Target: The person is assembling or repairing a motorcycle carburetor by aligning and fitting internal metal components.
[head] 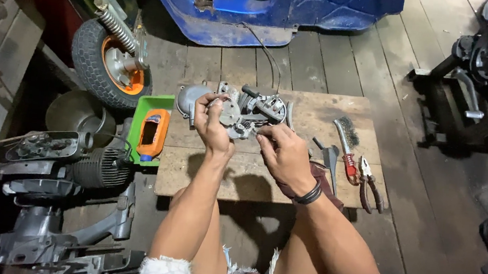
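wire brush [346, 140] | pliers [369, 182] | orange bottle [152, 134] | wheel [110, 63]

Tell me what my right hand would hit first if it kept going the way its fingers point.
Likely the grey metal engine part that the right hand already touches; its fingers point up-left into it, toward the left hand.
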